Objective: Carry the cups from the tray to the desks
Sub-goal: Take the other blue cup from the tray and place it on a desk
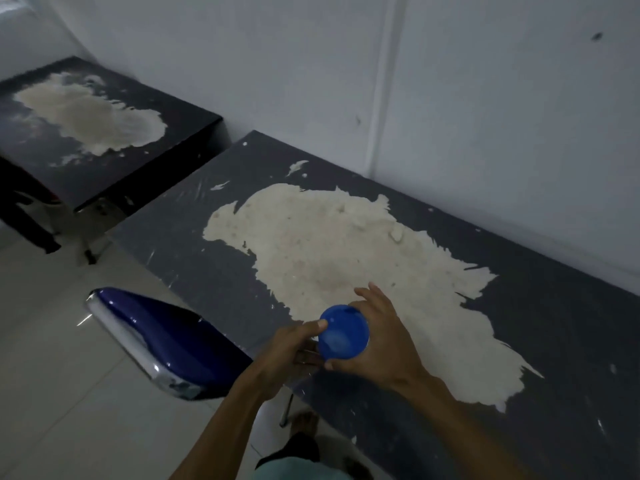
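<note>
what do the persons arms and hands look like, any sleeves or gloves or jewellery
Both arms are bare as far up as the head view shows, with no sleeve edge in sight. The left hand and right hand wear no gloves, and no watch, ring or bracelet shows. The dim, slightly blurred picture hides finer marks.

Your right hand covers the far side of the round blue plastic cup, and your left hand hides something thin and shiny beneath it, too dim to identify. The near dark grey desk with the worn pale patch runs off the right and bottom edges.
</note>
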The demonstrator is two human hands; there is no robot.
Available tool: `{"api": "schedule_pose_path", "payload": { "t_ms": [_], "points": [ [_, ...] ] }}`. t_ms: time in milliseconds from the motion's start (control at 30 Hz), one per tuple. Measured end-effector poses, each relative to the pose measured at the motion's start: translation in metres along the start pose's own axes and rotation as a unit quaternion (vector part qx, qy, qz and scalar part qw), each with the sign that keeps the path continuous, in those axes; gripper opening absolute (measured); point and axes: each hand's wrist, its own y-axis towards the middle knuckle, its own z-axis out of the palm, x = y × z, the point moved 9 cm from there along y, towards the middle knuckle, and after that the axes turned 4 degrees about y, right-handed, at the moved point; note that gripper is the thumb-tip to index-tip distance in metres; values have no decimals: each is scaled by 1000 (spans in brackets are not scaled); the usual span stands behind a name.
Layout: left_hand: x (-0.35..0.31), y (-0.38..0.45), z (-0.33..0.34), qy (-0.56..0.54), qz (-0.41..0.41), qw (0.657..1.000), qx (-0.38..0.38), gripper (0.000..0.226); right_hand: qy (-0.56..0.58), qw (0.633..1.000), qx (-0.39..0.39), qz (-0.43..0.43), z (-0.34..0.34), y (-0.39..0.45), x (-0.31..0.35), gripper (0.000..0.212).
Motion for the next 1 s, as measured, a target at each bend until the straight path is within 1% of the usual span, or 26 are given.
{"api": "schedule_pose_path", "payload": {
  "t_ms": [100, 233, 367, 467, 567, 733, 900, 1000],
  "points": [
    [10, 22, -8, 3, -37, 999, 19, 53, 11, 999, -25, 40, 15, 4, -17, 91],
    [21, 47, -12, 13, -74, 996, 53, 64, -5, 994, -56, 90, 32, 6, -37, 89],
    [28, 65, -12, 19, -100, 992, 76, 51, 5, 987, -70, 145, 45, 3, -57, 92],
    [29, 73, -9, 11, -106, 990, 97, 45, 20, 980, -96, 174, 49, 3, -66, 92],
    [25, 80, -9, 12, -95, 988, 121, 47, 38, 975, -111, 191, 52, 6, -71, 93],
    [22, 90, -9, 27, -93, 985, 146, 53, 68, 968, -132, 204, 55, 9, -76, 81],
    [16, 93, -7, 58, -86, 981, 162, 45, 81, 964, -149, 205, 53, 8, -78, 79],
    [13, 92, -5, 72, -84, 978, 174, 43, 75, 964, -150, 205, 53, 7, -79, 81]
  ]
}}
